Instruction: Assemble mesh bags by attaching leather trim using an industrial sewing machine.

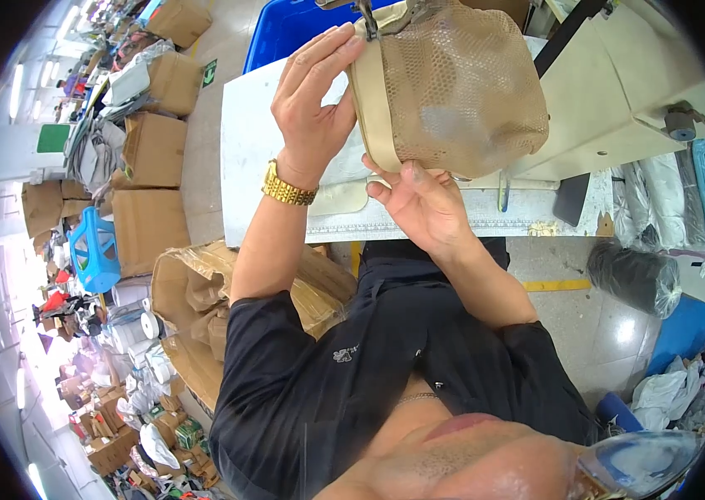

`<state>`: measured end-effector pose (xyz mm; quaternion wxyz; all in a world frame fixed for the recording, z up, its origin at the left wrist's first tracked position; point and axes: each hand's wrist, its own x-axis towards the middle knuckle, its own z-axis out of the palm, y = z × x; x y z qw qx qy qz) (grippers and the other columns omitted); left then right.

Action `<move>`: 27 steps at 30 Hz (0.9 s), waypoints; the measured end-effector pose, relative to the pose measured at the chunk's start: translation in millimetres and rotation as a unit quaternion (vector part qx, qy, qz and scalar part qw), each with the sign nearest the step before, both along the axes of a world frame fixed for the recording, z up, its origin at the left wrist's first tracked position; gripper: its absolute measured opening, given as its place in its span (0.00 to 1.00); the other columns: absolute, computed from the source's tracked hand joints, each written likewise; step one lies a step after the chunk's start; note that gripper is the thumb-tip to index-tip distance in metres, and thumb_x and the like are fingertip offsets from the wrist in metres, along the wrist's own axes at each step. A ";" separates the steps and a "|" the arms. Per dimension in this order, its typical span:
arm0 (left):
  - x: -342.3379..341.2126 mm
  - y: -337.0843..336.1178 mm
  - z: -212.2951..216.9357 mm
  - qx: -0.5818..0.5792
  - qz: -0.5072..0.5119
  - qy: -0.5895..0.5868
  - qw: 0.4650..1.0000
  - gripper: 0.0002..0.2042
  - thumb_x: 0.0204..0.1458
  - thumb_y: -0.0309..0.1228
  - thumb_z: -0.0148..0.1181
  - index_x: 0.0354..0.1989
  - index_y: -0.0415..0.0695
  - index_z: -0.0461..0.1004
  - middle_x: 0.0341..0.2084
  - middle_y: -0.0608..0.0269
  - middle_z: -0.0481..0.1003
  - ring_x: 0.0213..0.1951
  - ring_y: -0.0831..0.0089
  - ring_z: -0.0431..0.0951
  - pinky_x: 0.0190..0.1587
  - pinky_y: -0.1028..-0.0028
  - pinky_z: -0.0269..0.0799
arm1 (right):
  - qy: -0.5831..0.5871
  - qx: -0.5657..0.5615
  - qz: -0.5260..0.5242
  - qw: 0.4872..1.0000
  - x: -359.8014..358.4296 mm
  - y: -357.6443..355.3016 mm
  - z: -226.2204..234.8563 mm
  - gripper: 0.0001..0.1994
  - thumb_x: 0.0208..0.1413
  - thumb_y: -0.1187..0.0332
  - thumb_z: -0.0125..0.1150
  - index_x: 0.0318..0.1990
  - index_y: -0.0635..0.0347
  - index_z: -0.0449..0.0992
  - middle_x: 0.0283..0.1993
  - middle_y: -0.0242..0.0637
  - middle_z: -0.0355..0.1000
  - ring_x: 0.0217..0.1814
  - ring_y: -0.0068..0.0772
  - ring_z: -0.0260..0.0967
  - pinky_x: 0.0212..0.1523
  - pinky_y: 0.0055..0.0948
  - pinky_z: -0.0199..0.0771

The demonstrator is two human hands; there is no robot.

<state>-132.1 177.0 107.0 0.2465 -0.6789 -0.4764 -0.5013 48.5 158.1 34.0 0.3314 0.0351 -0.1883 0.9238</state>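
A tan mesh bag (pixel 461 92) with a smooth band along its rim (pixel 379 108) sits at the sewing machine (pixel 619 92). Its rim's far end lies under the presser foot (pixel 370 32). My left hand (pixel 311 104), with a gold watch (pixel 287 185) at the wrist, rests along the band's left side. The fingers of that hand are stretched out, their tips close to the presser foot. At the rim's near corner, my right hand (pixel 426 200) pinches the bag's edge between thumb and fingers. The bag's inside is hidden.
The white machine table (pixel 256 158) has a ruler strip along its near edge. A blue bin (pixel 273 37) stands behind it. Cardboard boxes (pixel 148 233) line the left side, with an opened carton (pixel 181 333) near my left elbow. Wrapped rolls (pixel 636 275) lie at right.
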 end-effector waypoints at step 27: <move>9.3 -1.0 -12.6 0.069 0.029 0.018 0.997 0.17 0.42 0.21 0.69 0.44 0.45 0.82 0.45 0.60 0.80 0.51 0.60 0.78 0.53 0.67 0.75 | -0.336 0.264 -0.298 0.854 82.1 52.8 17.2 0.20 0.55 0.73 0.67 0.54 0.66 0.70 0.49 0.35 0.74 0.49 0.25 0.71 0.52 0.27 0.71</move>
